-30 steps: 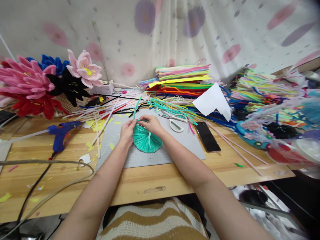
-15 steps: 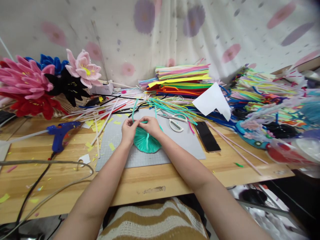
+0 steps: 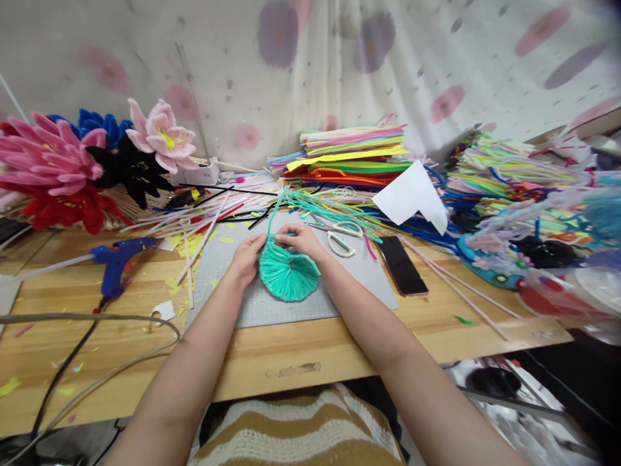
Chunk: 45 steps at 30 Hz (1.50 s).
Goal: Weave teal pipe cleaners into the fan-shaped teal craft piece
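Observation:
A round teal disc of pipe cleaners (image 3: 290,278), pleated outward from its centre, is held just above the grey cutting mat (image 3: 359,285). My left hand (image 3: 248,259) is closed on the disc's upper left edge. My right hand (image 3: 299,241) pinches at its upper edge, the fingertips close to the left ones. From between the hands a teal pipe cleaner (image 3: 275,210) sticks up and away. Loose teal pipe cleaners (image 3: 334,213) lie behind, beside white-handled scissors (image 3: 342,243).
A black phone (image 3: 402,265) lies right of the mat. At left are a blue glue gun (image 3: 119,259) with its cable and fuzzy flowers (image 3: 53,155). Stacked pipe cleaners (image 3: 354,155) and a white paper piece (image 3: 414,197) stand behind. Yellow scraps litter the left side.
The teal disc has turned so its pleated face and centre show more fully. The upright pipe cleaner now leans right, and my right hand has shifted slightly right.

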Motion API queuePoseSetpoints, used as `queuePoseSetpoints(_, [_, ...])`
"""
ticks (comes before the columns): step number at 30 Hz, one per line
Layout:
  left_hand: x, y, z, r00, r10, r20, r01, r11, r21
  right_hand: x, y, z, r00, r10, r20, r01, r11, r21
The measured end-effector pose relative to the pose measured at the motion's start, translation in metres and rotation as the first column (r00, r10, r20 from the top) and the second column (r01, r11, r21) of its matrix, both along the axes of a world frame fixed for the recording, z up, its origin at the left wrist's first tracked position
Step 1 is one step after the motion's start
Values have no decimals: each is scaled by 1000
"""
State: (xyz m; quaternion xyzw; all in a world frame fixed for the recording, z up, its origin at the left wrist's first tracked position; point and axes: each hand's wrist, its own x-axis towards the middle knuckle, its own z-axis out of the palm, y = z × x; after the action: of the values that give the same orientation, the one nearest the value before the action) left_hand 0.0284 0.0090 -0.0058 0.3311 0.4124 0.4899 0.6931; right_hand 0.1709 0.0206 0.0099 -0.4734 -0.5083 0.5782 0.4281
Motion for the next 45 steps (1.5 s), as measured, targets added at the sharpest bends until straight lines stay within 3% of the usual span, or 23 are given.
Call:
queuePoseSetpoints(4, [-1,-2,5,995,-84,46,85,996,-27,1,0,1,998,66,-16,-67,997,-45])
queuePoseSetpoints(8, [0,-1,3,996,-86,4,86,994,-73,2,2,-2,997,78,-16,-79,995,-68])
queuePoseSetpoints(11, [1,2,-3,968,186,-169,-185,982,22,0,3,-4,1000,3,27,-2,999,-38])
queuePoseSetpoints(13, [2,2,-7,869,419,-262,-375,905,202,-2,2,-6,998,-51,45,50,998,29])
queuePoseSetpoints(15, [2,2,-8,793,524,-310,-417,839,350,-4,2,-8,994,-85,64,78,991,104])
queuePoseSetpoints(17, [3,0,-6,783,514,-349,-381,841,385,-5,3,-10,992,-92,88,76,982,174])
queuePoseSetpoints(21, [5,-3,-3,825,467,-320,-370,872,320,-7,5,-16,993,-46,107,19,970,243])
queuePoseSetpoints(30, [9,0,-4,972,236,-2,-235,970,59,-11,5,-10,999,-17,33,13,994,108])
queuePoseSetpoints(35, [8,-1,-1,993,120,25,-122,987,105,-14,6,-15,995,-18,98,8,995,104])
queuePoseSetpoints(39, [10,-2,-2,963,257,-77,-234,945,229,-16,6,-16,991,-36,128,16,987,160])
queuePoseSetpoints(42, [9,-1,-3,916,385,-114,-340,894,292,-14,5,-12,996,-59,67,50,990,131])
queuePoseSetpoints(45, [5,1,-4,907,389,-165,-334,899,284,-10,3,-7,999,-41,18,39,994,103])
